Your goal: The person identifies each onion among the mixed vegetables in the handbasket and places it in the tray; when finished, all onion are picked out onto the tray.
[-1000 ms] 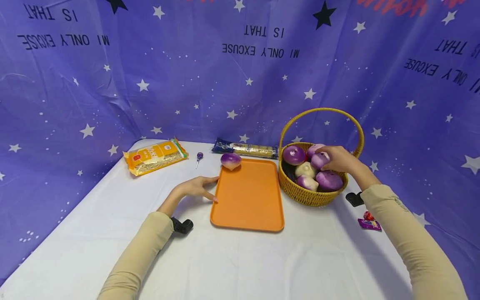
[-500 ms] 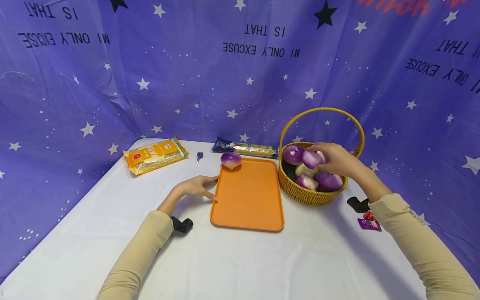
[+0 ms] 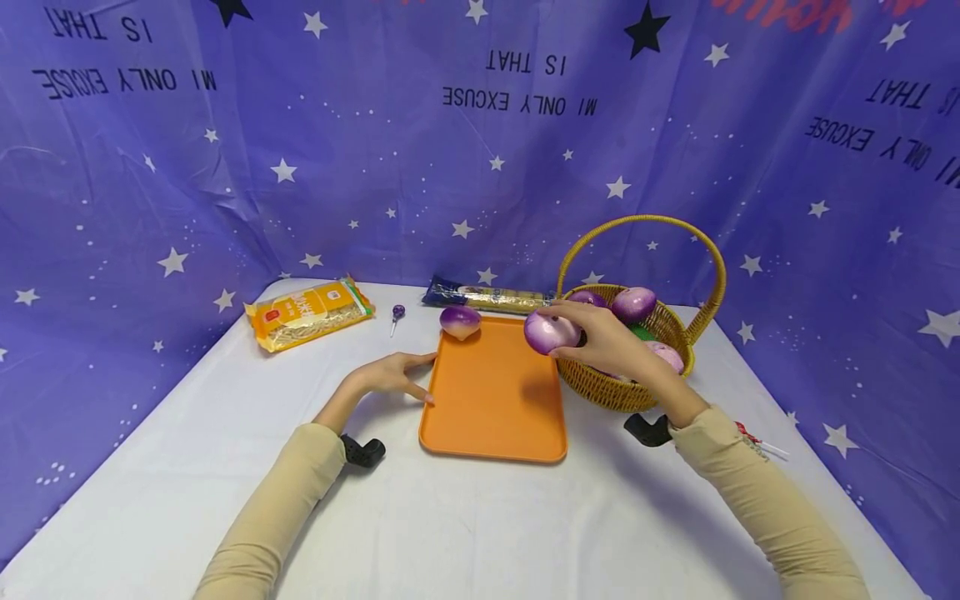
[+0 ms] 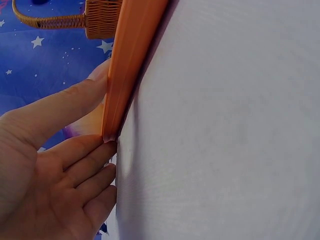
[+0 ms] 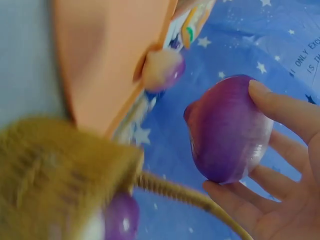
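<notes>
My right hand (image 3: 600, 342) grips a purple and white onion (image 3: 549, 331) (image 5: 229, 131) in the air, over the right edge of the orange tray (image 3: 495, 400), just left of the wicker basket (image 3: 637, 387). The basket holds several more purple onions (image 3: 633, 302). Another onion (image 3: 460, 321) sits at the tray's far left corner. My left hand (image 3: 390, 377) lies with straight fingers on the white table, its fingers (image 4: 82, 155) touching the tray's left rim (image 4: 127, 65).
A yellow noodle packet (image 3: 309, 312), a small purple lollipop (image 3: 397, 314) and a dark pasta packet (image 3: 491, 297) lie at the back of the table. A red-wrapped sweet (image 3: 753, 437) lies at the right, beside my right sleeve. A starry purple cloth hangs behind.
My right hand has lifted an onion out of the basket and carried it left to the tray's right edge. The left hand has stayed in place.
</notes>
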{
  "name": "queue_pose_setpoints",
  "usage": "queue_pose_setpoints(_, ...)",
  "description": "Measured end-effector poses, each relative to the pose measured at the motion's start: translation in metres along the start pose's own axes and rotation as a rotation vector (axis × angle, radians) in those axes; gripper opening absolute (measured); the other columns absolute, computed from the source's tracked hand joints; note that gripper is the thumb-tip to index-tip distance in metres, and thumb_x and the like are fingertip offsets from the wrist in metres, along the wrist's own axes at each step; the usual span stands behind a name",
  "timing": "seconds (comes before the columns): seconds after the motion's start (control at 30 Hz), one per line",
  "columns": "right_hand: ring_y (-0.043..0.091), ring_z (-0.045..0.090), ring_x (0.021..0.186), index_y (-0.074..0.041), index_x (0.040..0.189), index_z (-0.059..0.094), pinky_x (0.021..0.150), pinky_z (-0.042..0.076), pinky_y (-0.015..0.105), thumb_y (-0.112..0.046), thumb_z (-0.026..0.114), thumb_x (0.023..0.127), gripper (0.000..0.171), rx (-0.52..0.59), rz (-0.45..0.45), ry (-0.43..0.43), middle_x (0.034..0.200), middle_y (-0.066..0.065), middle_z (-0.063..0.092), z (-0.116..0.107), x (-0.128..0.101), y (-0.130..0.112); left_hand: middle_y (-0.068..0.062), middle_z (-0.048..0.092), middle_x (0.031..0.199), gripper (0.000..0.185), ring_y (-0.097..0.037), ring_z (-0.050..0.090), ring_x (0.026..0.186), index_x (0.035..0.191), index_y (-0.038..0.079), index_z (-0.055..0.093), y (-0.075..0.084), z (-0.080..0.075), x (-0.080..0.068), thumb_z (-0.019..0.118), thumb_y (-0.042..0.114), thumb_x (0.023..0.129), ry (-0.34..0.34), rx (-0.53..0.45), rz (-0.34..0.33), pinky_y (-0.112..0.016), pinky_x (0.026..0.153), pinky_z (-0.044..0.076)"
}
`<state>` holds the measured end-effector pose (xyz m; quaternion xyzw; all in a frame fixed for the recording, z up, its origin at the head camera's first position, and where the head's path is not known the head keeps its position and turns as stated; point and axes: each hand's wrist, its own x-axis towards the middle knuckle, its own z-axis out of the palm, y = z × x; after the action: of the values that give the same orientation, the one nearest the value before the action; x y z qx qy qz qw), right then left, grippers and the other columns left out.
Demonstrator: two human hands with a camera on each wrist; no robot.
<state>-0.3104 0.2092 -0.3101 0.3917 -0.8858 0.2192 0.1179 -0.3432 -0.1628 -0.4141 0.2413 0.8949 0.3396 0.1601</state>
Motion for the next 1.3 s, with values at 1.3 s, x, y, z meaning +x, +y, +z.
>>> queue_pose_setpoints(1.3, 0.041, 0.051, 0.12, 0.002, 0.137, 0.051, 0.104, 0.039, 0.049, -0.022, 0.073, 0.085, 0.061, -0.012, 0.283, -0.115, 0.132, 0.024, 0.055, 0.092, 0.099, 0.047, -0.018, 0.037, 0.15, 0.09, -0.035, 0.03, 0.139, 0.149, 0.004, 0.034, -0.001, 0.0, -0.001, 0.081, 0.032, 0.077, 0.002, 0.021, 0.009, -0.048, 0.115, 0.021)
